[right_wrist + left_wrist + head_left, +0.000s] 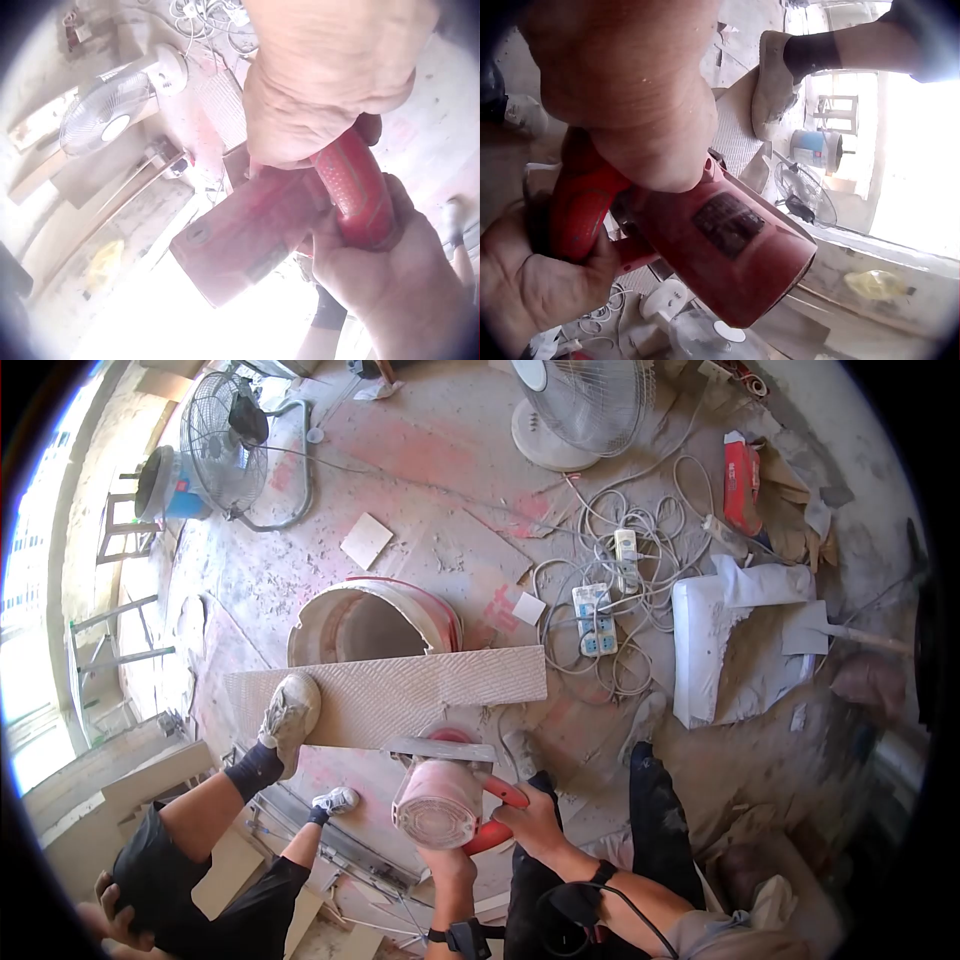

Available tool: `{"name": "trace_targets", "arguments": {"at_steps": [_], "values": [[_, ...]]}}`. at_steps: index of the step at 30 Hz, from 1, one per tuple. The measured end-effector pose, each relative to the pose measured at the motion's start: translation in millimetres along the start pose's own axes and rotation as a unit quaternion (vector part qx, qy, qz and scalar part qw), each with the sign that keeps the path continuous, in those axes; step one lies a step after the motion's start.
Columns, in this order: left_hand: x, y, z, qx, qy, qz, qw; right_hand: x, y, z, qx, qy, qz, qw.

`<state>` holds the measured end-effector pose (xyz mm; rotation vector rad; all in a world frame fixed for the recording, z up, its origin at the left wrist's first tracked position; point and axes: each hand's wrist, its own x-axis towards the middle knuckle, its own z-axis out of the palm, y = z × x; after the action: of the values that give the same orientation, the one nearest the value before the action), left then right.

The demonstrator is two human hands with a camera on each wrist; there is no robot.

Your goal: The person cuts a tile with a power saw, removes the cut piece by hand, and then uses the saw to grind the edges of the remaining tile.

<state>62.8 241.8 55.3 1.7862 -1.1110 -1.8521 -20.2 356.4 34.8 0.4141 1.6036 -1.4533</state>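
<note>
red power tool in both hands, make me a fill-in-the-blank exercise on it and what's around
The handle of the power tool is coloured ____.
The textured board has exactly ____ shoe resting on it.
The fan nearer the power strips has a base coloured ____.

Missing words: red; one; white.

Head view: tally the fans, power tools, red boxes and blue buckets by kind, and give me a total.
Fans: 2 (left fan, right fan)
Power tool: 1
Red box: 1
Blue bucket: 1
Total: 5
</note>
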Motion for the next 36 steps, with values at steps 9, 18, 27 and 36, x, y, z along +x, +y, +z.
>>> {"name": "trace_targets", "arguments": {"at_steps": [9, 18, 27, 36], "values": [[13.0, 17.7, 8.1, 0.052, -0.017, 0.0, 0.999, 11.1, 1.9, 11.6, 0.069, 0.004, 0.019, 0.997], [16.9, 30.4, 13.7, 0.07, -0.02, 0.006, 0.997, 13.1, -3.8, 19.2, 0.074, 0.017, 0.026, 0.997], [17.3, 36.2, 14.9, 0.112, -0.024, 0.01, 0.993, 10.5, -9.9, 23.6, 0.055, 0.026, 0.052, 0.997], [11.1, 27.8, 2.1, 0.108, -0.021, 0.0, 0.994, -1.8, 4.1, 21.8, 0.089, 0.023, 0.062, 0.994]]}}
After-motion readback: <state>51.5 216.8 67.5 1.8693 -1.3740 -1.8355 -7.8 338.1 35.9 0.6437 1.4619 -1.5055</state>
